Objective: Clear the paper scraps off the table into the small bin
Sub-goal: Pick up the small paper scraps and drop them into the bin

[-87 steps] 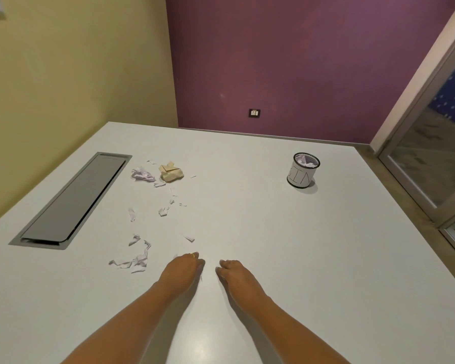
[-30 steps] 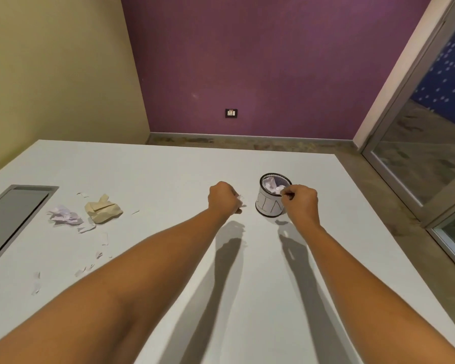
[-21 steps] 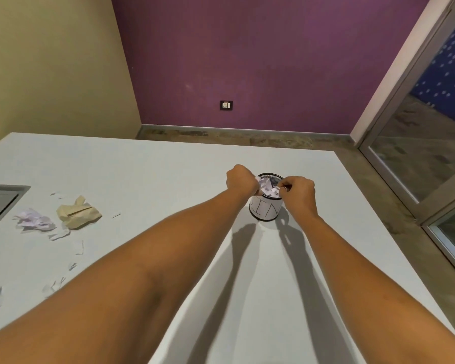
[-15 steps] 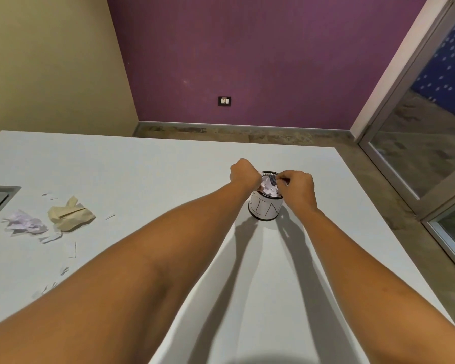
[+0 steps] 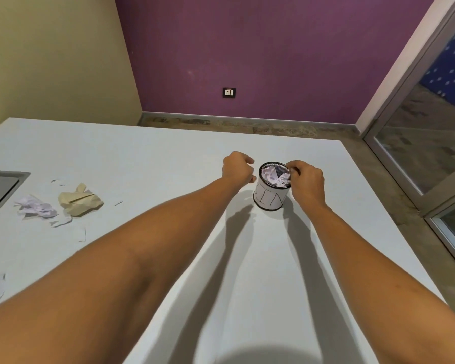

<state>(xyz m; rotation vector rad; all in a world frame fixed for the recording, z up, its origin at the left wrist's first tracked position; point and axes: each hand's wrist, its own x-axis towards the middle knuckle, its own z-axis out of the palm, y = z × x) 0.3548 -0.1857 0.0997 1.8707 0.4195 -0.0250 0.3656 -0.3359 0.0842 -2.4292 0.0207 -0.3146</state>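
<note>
While crumpled white paper scraps (image 5: 36, 209) are lying far left on the white bench (image 5: 142, 158), the left hand (image 5: 237, 168) is curling into a fist, apparently empty, having drawn back off the small paper-filled white bin (image 5: 269, 200); the right hand (image 5: 307, 181) is pinching over its rim, whether on a scrap is unclear.

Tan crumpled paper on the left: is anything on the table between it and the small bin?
No object blocks it: bare table runs from the tan crumpled paper to the small bin. Only the person's own left hand and forearm cross that stretch, the hand just left of the bin.
</note>
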